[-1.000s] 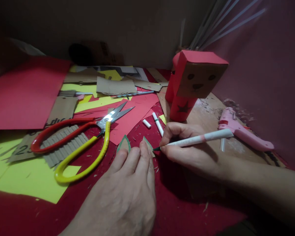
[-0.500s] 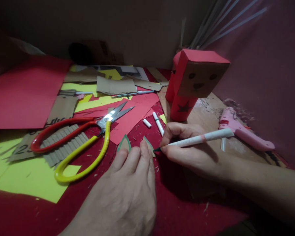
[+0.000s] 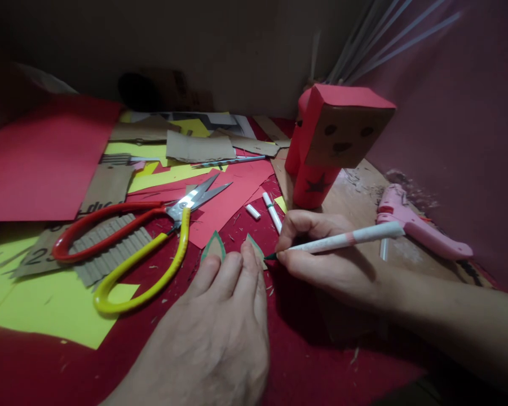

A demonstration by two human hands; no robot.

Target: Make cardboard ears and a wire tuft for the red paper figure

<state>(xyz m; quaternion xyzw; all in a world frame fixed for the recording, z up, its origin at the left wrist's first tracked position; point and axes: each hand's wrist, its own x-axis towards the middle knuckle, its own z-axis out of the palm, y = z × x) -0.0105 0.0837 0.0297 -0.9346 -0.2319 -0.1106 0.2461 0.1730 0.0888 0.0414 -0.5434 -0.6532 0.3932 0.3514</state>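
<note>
Two hands busy: left hand [image 3: 220, 321] flat, pinning pointed tan cardboard pieces with green edges [image 3: 213, 247] at its 12 o'clock; right hand [image 3: 334, 273], its 2 o'clock, grips white green-tipped marker pen [image 3: 330, 242], tip at right piece's edge. Barely any shift since a second ago, so edging seems unfinished. Red-and-yellow-handled steel scissors [image 3: 180, 213], left hand's 10 o'clock.

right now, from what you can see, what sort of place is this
Likely a craft workspace, though I can't tell whether at home: big scissors lie open on the left, a pink glue gun lies on the right, and the right hand holds a green-tipped marker.
</note>
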